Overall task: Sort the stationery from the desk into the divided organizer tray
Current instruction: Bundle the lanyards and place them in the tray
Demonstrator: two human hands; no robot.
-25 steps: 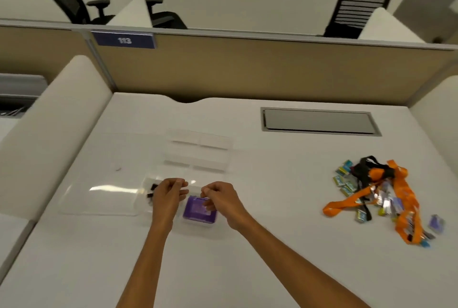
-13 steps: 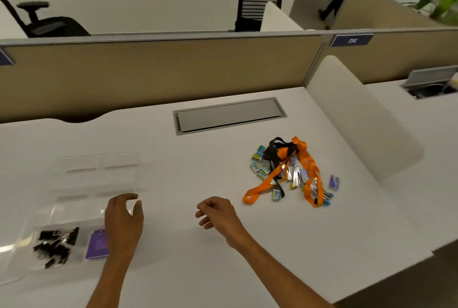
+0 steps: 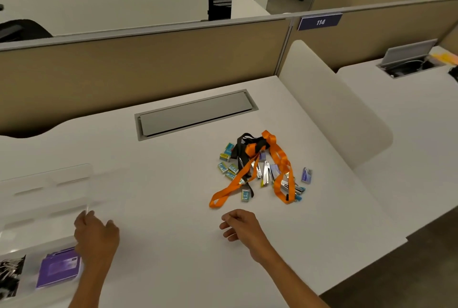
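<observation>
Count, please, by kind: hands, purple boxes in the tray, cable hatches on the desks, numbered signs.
Hands: 2, left hand and right hand
Purple box in the tray: 1
Cable hatches: 2, closed hatch, open hatch
Numbered sign: 1
Total: 6

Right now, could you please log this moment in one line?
left hand: at edge of clear plastic organizer tray | right hand: empty, near orange lanyard pile | in tray: flat purple box, black binder clips
</observation>
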